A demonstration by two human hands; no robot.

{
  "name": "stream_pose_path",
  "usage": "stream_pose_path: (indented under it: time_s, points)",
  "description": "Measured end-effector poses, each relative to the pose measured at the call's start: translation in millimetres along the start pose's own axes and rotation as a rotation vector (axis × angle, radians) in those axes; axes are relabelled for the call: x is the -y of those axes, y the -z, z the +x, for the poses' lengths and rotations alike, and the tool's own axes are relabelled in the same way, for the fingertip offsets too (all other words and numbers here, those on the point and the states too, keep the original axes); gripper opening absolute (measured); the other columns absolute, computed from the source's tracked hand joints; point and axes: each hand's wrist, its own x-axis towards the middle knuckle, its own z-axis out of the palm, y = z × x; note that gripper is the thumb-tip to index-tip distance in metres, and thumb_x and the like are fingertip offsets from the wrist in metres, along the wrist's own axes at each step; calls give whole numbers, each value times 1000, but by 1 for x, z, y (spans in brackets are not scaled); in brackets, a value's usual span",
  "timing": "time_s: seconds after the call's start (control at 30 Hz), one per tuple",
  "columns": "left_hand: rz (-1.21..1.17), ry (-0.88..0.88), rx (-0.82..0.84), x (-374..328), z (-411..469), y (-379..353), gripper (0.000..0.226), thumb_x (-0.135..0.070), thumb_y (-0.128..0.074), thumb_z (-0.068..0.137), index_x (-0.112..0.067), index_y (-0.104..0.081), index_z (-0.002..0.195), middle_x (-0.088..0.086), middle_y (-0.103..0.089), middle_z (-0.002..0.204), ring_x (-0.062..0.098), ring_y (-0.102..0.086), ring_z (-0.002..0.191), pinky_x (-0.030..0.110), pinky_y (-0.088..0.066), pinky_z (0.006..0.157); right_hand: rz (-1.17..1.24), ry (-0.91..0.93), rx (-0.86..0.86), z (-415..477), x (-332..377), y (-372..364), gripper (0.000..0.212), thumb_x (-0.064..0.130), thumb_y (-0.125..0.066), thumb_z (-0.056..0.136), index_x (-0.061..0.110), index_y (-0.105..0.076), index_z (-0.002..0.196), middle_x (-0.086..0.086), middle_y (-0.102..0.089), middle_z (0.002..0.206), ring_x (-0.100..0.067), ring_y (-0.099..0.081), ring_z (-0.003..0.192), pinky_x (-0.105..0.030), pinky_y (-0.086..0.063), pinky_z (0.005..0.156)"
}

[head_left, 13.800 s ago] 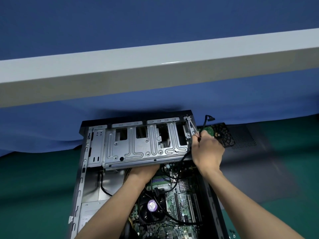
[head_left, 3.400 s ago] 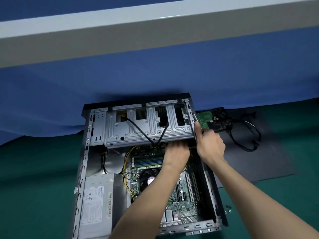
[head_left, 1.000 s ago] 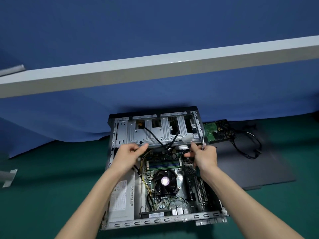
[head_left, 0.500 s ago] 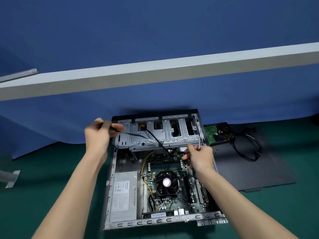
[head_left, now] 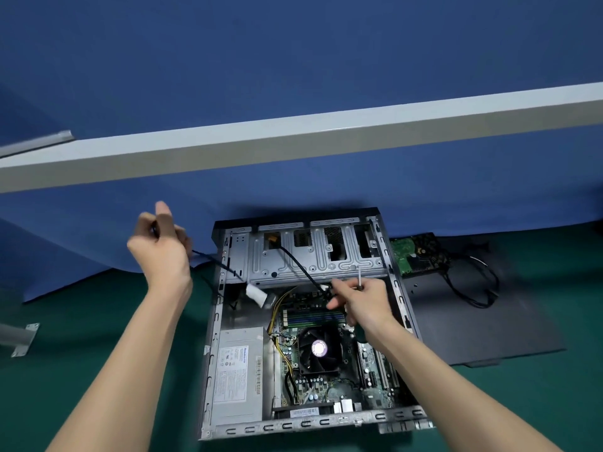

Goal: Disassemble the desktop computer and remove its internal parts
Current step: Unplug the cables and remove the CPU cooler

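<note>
The open desktop case [head_left: 215, 321] lies on the green table. Inside are a grey power supply [head_left: 238, 376], a motherboard with a CPU fan [head_left: 319, 348], and a metal drive cage [head_left: 313, 252] at the far end. My left hand [head_left: 160, 243] is raised left of the case and grips a black cable [head_left: 215, 261]; the cable runs taut down to a white connector [head_left: 257, 293] hanging over the case. My right hand [head_left: 362, 301] hovers over the motherboard below the cage, holding a thin screwdriver [head_left: 360, 278] upright, fingers near another black cable [head_left: 300, 265].
A hard drive [head_left: 414, 256] with its green board up and loose black cables [head_left: 473, 285] lie on the dark side panel [head_left: 473, 321] right of the case. A blue cloth hangs behind, with a white beam [head_left: 293, 138] overhead. A metal bracket [head_left: 19, 337] sits far left.
My left hand has lifted farther up and left, pulling the black cable and its white connector out of the case. My right hand stays by the cage with the screwdriver.
</note>
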Motion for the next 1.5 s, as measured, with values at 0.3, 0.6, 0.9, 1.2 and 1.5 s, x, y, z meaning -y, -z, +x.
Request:
stream_pose_path:
  time_s: [0.3,0.6,0.9,1.2,1.5]
  points:
    - [1039,-938,238,-34,17,8,28,-28,-53,93,-8,-53,73,7,-41,44,32,-40,36,27,-31,48,-16,128,19,1,33,-20,17,19,-59,93,7,-65,82,-12,-68,61,-9,-33,33,-20,-30,38]
    - [1439,-515,749,59,-10,51,36,-44,-44,95,-13,-51,78,5,-58,76,30,-60,72,30,-39,56,-304,210,-211,21,12,18,28,21,-61,92,7,-64,68,-5,-61,49,-6,-45,32,-20,-35,37]
    - [1332,-536,586,68,-36,54,22,-11,-74,74,0,-56,79,17,-47,91,34,-50,78,36,-46,51,-965,285,-469,25,-9,58,30,38,-51,92,10,-56,81,-16,-66,76,-38,-61,75,-37,-42,64]
    - [1631,-696,541,72,-70,31,35,-24,-52,66,-5,-57,95,15,-55,104,33,-47,108,67,-11,103,-1120,409,-519,28,-29,68,30,34,-52,95,8,-43,83,-16,-64,76,-39,-62,70,-35,-33,55]
    - [1674,-391,399,74,-56,36,51,7,-76,57,1,-54,102,25,-47,103,38,-50,94,73,-12,103,-1193,514,-523,30,-37,74,31,33,-54,95,5,-49,83,-14,-62,75,-36,-61,64,-32,-29,51]
